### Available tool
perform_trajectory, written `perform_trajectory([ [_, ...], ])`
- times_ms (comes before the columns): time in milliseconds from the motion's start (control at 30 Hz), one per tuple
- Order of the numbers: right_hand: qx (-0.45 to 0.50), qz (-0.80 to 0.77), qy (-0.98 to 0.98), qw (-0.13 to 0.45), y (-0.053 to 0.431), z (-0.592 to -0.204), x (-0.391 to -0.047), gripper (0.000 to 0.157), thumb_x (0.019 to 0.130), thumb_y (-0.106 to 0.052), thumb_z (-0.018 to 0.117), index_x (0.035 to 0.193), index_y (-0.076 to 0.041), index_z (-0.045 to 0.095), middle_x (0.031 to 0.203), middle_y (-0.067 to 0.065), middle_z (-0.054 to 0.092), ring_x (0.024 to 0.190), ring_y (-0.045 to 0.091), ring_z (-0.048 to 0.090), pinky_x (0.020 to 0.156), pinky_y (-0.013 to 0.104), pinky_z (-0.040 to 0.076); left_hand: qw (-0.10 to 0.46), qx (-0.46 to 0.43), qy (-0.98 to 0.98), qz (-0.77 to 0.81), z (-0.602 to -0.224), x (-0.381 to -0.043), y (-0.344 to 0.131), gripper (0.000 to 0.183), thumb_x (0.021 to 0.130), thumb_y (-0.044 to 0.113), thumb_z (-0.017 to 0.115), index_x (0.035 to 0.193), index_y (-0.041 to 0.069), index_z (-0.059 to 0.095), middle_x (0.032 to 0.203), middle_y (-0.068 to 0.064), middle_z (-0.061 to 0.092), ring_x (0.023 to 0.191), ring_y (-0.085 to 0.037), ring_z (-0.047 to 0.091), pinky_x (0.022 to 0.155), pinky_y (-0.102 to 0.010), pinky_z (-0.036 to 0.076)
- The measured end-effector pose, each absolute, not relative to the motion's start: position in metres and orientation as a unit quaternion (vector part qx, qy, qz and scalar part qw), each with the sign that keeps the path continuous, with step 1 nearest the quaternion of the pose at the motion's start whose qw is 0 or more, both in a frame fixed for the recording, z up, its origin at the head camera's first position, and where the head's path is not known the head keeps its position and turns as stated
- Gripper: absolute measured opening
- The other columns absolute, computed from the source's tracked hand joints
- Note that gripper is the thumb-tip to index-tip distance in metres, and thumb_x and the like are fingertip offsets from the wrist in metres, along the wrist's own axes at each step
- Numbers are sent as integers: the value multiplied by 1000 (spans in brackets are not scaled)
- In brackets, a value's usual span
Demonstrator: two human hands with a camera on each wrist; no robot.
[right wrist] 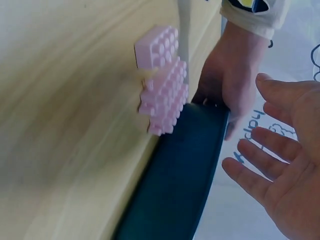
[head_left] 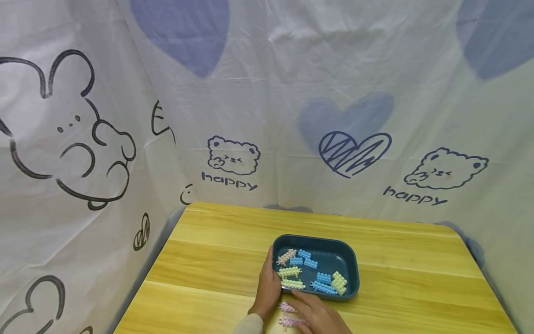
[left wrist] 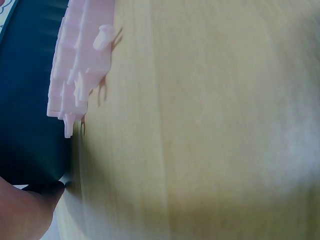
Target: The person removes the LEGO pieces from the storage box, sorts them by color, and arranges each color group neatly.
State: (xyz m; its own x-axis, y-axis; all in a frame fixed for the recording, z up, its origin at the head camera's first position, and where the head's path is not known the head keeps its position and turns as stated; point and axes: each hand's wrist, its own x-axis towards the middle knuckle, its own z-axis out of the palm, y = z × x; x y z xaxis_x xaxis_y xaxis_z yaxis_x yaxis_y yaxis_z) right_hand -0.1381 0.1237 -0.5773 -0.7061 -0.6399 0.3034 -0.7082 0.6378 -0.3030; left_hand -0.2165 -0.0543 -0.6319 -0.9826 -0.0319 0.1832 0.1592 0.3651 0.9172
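Observation:
My left hand (head_left: 267,285) holds the left end of a dark teal tray (head_left: 350,260), thumb at its near corner and fingers along the outer wall. Over the table in front of the tray, my right hand (head_left: 319,317) has its fingers spread and slightly bent, apart from the bricks in the right wrist view. Below that hand lie several pink toy bricks (right wrist: 165,95), studded on top, some with small side pegs; in the head view the hand partly covers them. Inside the tray are blue bricks (head_left: 323,278), pale yellow bricks (head_left: 292,283) and a peach brick (head_left: 287,256).
The tray stands on a yellow wood-grain table (head_left: 208,260). White cloth (head_left: 283,176) printed with hearts and cartoon animals hangs behind the table and along its left side.

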Motion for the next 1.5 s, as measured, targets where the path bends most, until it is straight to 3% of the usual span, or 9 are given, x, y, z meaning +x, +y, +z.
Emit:
perform_trajectory([
  [267,379,175,-891,176,131,-578,-147,55,94,-34,76,143,-12,62,150,17,54,126,34,62,92,48,60,83,-42,-823,-561,-635,-216,-55,62,102,-13,31,163,-4,22,165,-24,30,151,-42,29,122,-58,26],
  [633,340,176,-900,208,130,-572,-150,78,85,-28,85,152,-9,52,158,23,43,135,45,51,94,63,55,83,-42,-827,-554,-639,-218,-56,63,102,-13,33,163,-3,22,165,-25,30,151,-43,29,122,-60,25],
  [933,338,175,-900,212,132,-575,-151,74,89,-32,82,152,-7,52,157,24,44,136,46,49,95,66,53,85,-42,-827,-554,-639,-217,-57,64,102,-13,33,163,-2,22,165,-25,30,150,-44,30,121,-61,26],
  [1233,338,170,-900,215,133,-579,-152,78,85,-29,85,151,-4,52,156,26,45,134,48,51,94,67,53,84,-43,-826,-556,-639,-219,-55,63,101,-13,33,163,-4,22,165,-26,29,151,-44,29,122,-60,25],
  [1500,319,203,-909,175,135,-575,-152,64,102,-39,66,151,-2,51,159,26,40,137,52,46,97,72,49,85,-47,-823,-560,-639,-220,-56,63,101,-12,33,163,-4,22,166,-24,28,151,-42,28,123,-57,24],
])
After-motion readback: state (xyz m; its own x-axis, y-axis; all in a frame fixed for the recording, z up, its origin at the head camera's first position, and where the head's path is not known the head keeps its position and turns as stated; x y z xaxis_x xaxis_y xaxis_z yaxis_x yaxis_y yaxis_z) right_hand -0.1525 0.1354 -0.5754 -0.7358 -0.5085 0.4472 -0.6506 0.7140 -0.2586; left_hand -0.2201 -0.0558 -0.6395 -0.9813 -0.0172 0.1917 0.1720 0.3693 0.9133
